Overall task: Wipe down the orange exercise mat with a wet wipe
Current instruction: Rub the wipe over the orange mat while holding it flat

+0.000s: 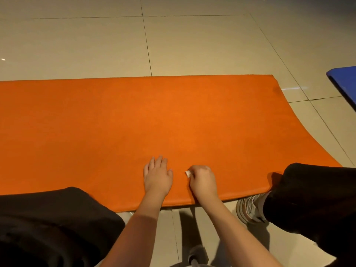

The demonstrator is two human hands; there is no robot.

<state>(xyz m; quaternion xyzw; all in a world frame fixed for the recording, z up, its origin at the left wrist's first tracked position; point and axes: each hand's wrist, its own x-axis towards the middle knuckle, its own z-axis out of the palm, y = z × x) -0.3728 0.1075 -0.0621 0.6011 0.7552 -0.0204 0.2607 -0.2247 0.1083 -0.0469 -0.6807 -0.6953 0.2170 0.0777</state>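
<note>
Both hands rest on the orange mat (134, 116) at 6 o'clock: left hand (158, 178) flat, right hand (202, 182) curled around the wet wipe (187, 173).

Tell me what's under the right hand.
A white wet wipe peeks from under the right hand, which curls over it on the orange mat. Most of the wipe is hidden beneath it.

I see a floor (96, 41) of large pale beige tiles with thin dark grout lines, glossy under warm light; a blue mat (344, 81) lies far right.
</note>
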